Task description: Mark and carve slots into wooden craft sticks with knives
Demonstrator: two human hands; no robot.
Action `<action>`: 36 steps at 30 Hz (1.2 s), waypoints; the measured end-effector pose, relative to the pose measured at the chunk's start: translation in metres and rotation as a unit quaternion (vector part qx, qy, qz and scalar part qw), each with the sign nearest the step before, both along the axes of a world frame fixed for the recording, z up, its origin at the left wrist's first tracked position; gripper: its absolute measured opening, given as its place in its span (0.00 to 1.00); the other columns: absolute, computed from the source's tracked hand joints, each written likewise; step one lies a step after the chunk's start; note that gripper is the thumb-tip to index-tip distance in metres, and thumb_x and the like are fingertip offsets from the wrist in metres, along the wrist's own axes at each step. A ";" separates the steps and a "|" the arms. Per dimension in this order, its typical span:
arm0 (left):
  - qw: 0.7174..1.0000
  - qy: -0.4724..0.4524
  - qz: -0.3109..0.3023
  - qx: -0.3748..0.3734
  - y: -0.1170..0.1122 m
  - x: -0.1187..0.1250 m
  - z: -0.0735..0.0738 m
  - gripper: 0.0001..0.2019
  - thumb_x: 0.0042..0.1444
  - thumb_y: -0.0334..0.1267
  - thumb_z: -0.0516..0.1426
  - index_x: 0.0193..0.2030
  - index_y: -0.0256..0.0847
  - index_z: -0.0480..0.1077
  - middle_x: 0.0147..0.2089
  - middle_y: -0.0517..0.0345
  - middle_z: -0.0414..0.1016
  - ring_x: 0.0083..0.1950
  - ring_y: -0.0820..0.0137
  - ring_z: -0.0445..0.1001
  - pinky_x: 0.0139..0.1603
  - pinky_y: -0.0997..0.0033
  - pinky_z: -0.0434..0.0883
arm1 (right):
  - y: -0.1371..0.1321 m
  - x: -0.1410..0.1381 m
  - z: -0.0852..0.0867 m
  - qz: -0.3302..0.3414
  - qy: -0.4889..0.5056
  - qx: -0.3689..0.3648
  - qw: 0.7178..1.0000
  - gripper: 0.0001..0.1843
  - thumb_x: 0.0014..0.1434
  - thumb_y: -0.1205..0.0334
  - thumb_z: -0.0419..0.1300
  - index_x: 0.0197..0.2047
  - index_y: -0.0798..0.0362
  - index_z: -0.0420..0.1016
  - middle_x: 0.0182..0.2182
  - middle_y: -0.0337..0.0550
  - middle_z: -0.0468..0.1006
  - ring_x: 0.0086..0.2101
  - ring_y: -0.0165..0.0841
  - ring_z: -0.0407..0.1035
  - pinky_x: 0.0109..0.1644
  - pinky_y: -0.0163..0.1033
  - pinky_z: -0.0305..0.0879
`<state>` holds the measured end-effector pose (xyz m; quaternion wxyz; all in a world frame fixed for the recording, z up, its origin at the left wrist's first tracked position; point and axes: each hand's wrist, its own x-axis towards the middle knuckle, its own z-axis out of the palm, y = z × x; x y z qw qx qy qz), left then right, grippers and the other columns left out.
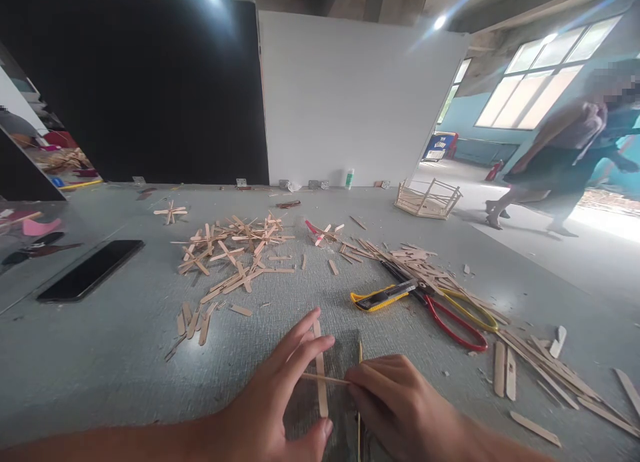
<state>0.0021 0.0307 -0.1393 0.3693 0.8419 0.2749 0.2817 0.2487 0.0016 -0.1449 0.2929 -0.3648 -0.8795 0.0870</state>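
My left hand (295,375) is curved around a flat wooden craft stick (321,382), its fingers over the upper part and the thumb at the lower end. Across that piece runs a thin wooden strip (327,379), whose right end is pinched in my right hand (387,395). Another narrow stick (360,352) points away from me beside and partly under the right hand. Just beyond lie a yellow utility knife (383,297) and red-and-yellow handled cutters (455,322).
Star-shaped stick assemblies (230,249) lie left of centre. Loose sticks (545,369) spread along the right. A phone (93,270) is at left. Farther back stand a stick frame (427,201) and a small bottle (349,178), before an upright white panel (355,95). People walk at right.
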 end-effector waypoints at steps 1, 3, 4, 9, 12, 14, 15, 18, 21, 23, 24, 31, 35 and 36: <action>1.000 0.003 -0.002 -0.004 0.000 0.000 0.000 0.47 0.53 0.23 0.61 0.73 0.63 0.45 0.82 0.54 0.37 0.79 0.49 0.49 0.72 0.40 0.61 | 0.000 0.000 0.001 0.000 0.001 -0.002 1.000 0.21 0.76 0.68 0.44 0.34 0.54 0.71 0.22 0.37 0.68 0.23 0.29 0.58 0.29 0.37 0.54; 1.000 0.007 -0.004 -0.006 0.000 0.000 0.000 0.47 0.53 0.24 0.61 0.73 0.64 0.45 0.82 0.54 0.36 0.79 0.48 0.49 0.72 0.39 0.61 | 0.001 -0.001 0.002 0.001 0.002 -0.001 1.000 0.21 0.76 0.67 0.43 0.34 0.54 0.71 0.22 0.37 0.68 0.23 0.29 0.58 0.29 0.37 0.54; 1.000 0.009 -0.005 -0.006 0.000 0.001 0.000 0.47 0.54 0.25 0.61 0.73 0.64 0.45 0.82 0.54 0.37 0.79 0.48 0.49 0.72 0.39 0.61 | 0.002 -0.001 0.003 0.001 0.002 -0.001 1.000 0.21 0.77 0.67 0.43 0.34 0.54 0.71 0.22 0.38 0.68 0.23 0.29 0.58 0.29 0.37 0.54; 1.000 0.008 -0.004 -0.008 -0.002 0.001 -0.002 0.46 0.55 0.25 0.61 0.73 0.64 0.46 0.82 0.54 0.37 0.79 0.47 0.49 0.72 0.38 0.60 | 0.001 -0.001 0.004 -0.002 0.001 -0.004 1.000 0.21 0.77 0.66 0.43 0.34 0.54 0.69 0.22 0.37 0.68 0.23 0.29 0.57 0.29 0.36 0.54; 1.000 0.003 -0.004 -0.003 -0.001 0.000 -0.003 0.46 0.54 0.26 0.62 0.73 0.64 0.46 0.82 0.54 0.39 0.79 0.47 0.50 0.72 0.39 0.61 | 0.001 0.000 0.002 0.001 0.002 -0.009 1.000 0.20 0.77 0.66 0.43 0.34 0.53 0.68 0.23 0.36 0.68 0.23 0.29 0.57 0.29 0.36 0.54; 1.000 0.001 -0.007 -0.004 -0.001 -0.001 -0.003 0.47 0.53 0.25 0.62 0.73 0.65 0.46 0.81 0.55 0.40 0.79 0.47 0.50 0.72 0.39 0.62 | 0.002 0.000 0.001 -0.001 0.002 -0.011 1.000 0.20 0.77 0.66 0.44 0.34 0.53 0.68 0.23 0.36 0.68 0.23 0.29 0.57 0.29 0.37 0.54; 1.000 0.000 -0.006 -0.006 0.000 -0.001 -0.003 0.48 0.53 0.25 0.62 0.73 0.66 0.45 0.81 0.55 0.40 0.79 0.47 0.50 0.71 0.39 0.62 | 0.002 0.000 0.000 -0.003 0.003 -0.011 1.000 0.20 0.77 0.66 0.44 0.34 0.53 0.69 0.23 0.37 0.68 0.23 0.29 0.58 0.29 0.37 0.54; 1.000 0.005 -0.004 -0.021 0.000 0.000 -0.003 0.48 0.53 0.25 0.62 0.73 0.67 0.45 0.82 0.56 0.38 0.78 0.47 0.51 0.72 0.37 0.62 | 0.002 0.000 -0.001 -0.005 0.001 -0.016 1.000 0.19 0.77 0.66 0.44 0.35 0.54 0.70 0.24 0.37 0.69 0.23 0.29 0.58 0.29 0.37 0.55; 1.000 0.007 -0.009 -0.023 0.000 0.000 -0.003 0.49 0.53 0.25 0.62 0.73 0.67 0.45 0.82 0.56 0.37 0.78 0.46 0.51 0.72 0.36 0.60 | 0.000 0.002 -0.001 -0.004 -0.001 -0.020 1.000 0.19 0.77 0.66 0.44 0.36 0.54 0.71 0.24 0.38 0.70 0.23 0.29 0.60 0.30 0.37 0.56; 1.000 0.007 -0.013 -0.021 0.001 0.000 -0.003 0.48 0.53 0.24 0.62 0.73 0.66 0.46 0.82 0.55 0.38 0.78 0.46 0.51 0.72 0.36 0.60 | -0.001 0.002 0.000 -0.005 -0.002 -0.021 1.000 0.19 0.77 0.66 0.44 0.37 0.54 0.71 0.24 0.38 0.70 0.23 0.29 0.60 0.30 0.37 0.56; 1.000 0.006 -0.014 -0.021 0.001 0.000 -0.003 0.48 0.53 0.24 0.62 0.72 0.66 0.46 0.82 0.55 0.38 0.78 0.47 0.51 0.72 0.36 0.60 | -0.001 0.002 0.000 -0.005 -0.002 -0.022 1.000 0.19 0.77 0.67 0.44 0.37 0.54 0.71 0.24 0.38 0.70 0.23 0.29 0.60 0.30 0.37 0.56; 1.000 0.011 -0.009 -0.021 0.000 0.000 0.000 0.48 0.52 0.24 0.62 0.73 0.66 0.46 0.82 0.55 0.38 0.78 0.47 0.52 0.72 0.38 0.61 | 0.000 0.001 0.001 -0.012 -0.001 -0.020 1.000 0.18 0.76 0.67 0.44 0.36 0.54 0.70 0.24 0.38 0.69 0.23 0.29 0.60 0.30 0.36 0.56; 1.000 0.010 -0.009 -0.021 0.001 0.001 0.002 0.48 0.53 0.24 0.62 0.73 0.65 0.46 0.82 0.54 0.39 0.79 0.48 0.50 0.72 0.38 0.60 | 0.001 0.001 0.001 -0.014 -0.003 -0.027 1.000 0.18 0.76 0.67 0.44 0.36 0.54 0.70 0.24 0.38 0.70 0.23 0.29 0.60 0.30 0.36 0.56; 1.000 0.008 -0.009 -0.020 0.001 0.001 0.002 0.48 0.53 0.24 0.62 0.73 0.65 0.46 0.82 0.54 0.39 0.79 0.48 0.49 0.72 0.38 0.60 | 0.002 0.001 0.001 -0.012 -0.003 -0.028 1.000 0.18 0.76 0.67 0.44 0.35 0.54 0.70 0.24 0.38 0.70 0.23 0.29 0.60 0.30 0.36 0.56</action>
